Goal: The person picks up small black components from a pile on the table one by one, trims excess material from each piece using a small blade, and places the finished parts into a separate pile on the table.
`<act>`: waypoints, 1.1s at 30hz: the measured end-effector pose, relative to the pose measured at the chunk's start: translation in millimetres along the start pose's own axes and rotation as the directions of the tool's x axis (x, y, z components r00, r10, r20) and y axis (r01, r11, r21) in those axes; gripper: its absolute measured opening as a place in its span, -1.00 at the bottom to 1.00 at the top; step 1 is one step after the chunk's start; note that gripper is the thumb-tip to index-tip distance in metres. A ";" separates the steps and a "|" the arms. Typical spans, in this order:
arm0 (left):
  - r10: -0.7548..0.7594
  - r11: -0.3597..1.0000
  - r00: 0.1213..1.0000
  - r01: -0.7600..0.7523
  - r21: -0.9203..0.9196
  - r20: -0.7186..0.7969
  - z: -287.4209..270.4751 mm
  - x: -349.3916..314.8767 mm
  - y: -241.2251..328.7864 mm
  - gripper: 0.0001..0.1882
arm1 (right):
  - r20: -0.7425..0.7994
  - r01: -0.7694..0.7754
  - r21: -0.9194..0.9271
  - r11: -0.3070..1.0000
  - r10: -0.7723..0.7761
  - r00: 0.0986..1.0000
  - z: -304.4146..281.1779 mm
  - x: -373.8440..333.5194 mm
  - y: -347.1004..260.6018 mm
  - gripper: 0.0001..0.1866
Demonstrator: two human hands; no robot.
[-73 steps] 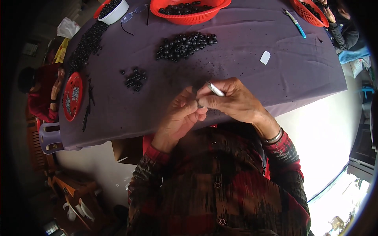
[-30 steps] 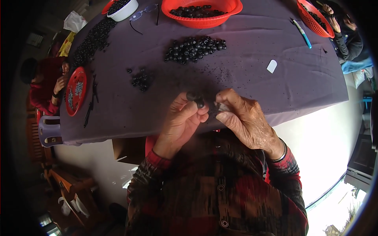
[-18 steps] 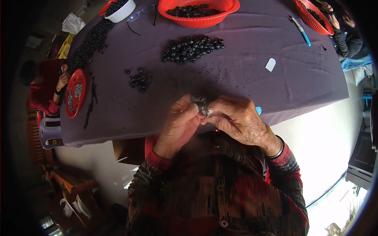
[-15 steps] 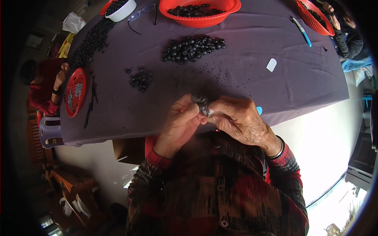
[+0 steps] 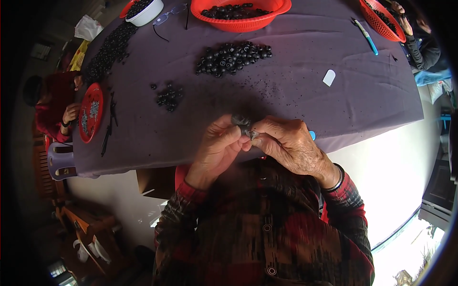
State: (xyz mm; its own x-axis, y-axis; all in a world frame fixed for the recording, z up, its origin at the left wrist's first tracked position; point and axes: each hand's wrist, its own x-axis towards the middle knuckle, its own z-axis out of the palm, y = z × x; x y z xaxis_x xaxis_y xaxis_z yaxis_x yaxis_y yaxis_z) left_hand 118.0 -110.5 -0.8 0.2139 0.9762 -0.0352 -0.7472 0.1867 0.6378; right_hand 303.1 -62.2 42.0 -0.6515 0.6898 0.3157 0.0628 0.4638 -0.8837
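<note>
My left hand (image 5: 217, 145) is closed, pinching a dark round piece (image 5: 241, 119) between thumb and fingers just over the near table edge. My right hand (image 5: 292, 145) meets it fingertip to fingertip. Its thumb and forefinger press on a small shiny grey tip (image 5: 253, 135) against the dark piece. A light blue rounded end (image 5: 312, 135) sticks out past the back of that hand, perhaps part of the same tool; the fingers hide the rest. Beyond my hands lie a larger pile of black bead-like rounds (image 5: 231, 59) and a smaller pile (image 5: 169, 97), with dark crumbs scattered around.
A purple-grey cloth (image 5: 362, 105) covers the table. Red baskets (image 5: 241, 24), a white bowl (image 5: 145, 15), glasses (image 5: 164, 18), a blue-and-white pen (image 5: 367, 39) and a white tag (image 5: 328, 77) lie farther off. At left, a person's hand (image 5: 71, 113) is beside a red tray (image 5: 98, 128).
My hands stay nearly in place; the right fingers have shifted slightly at the grey tip. The person at left has lowered one hand towards the red tray.
</note>
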 end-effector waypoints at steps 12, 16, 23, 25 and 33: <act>0.039 0.998 0.997 -0.036 0.053 -0.070 -2.5 2.4 -4.3 -0.85 | -0.052 0.051 -0.040 0.998 -0.053 0.997 5.3 5.4 6.2 -0.90; 0.058 0.997 0.992 -0.053 0.049 -0.114 -8.8 4.1 -11.0 -0.89 | -0.069 0.050 -0.108 0.993 -0.058 0.996 8.1 4.9 10.5 -0.88; 0.021 0.999 0.990 -0.015 0.043 -0.138 -7.3 5.0 -17.5 -0.90 | -0.061 -0.055 -0.253 0.966 0.041 0.997 6.8 5.5 15.4 -0.84; 0.009 1.000 0.994 -0.008 0.009 -0.110 -7.7 5.4 -16.1 -0.90 | -0.049 -0.090 -0.200 0.976 0.082 0.995 4.7 5.2 13.6 -0.82; -0.002 0.999 0.994 0.006 0.036 -0.109 -2.0 4.7 -12.2 -0.87 | 0.143 -0.447 0.205 0.871 0.425 0.894 -27.2 13.5 -2.8 -0.74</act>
State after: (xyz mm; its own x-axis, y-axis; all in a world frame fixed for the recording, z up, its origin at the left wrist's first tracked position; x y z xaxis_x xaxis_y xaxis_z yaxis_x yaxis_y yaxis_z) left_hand 126.8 -108.0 -10.3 0.1454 0.9821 -0.1199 -0.7230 0.1882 0.6647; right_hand 314.8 -39.1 58.1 -0.6636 0.7344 -0.1427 0.1906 -0.0184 -0.9815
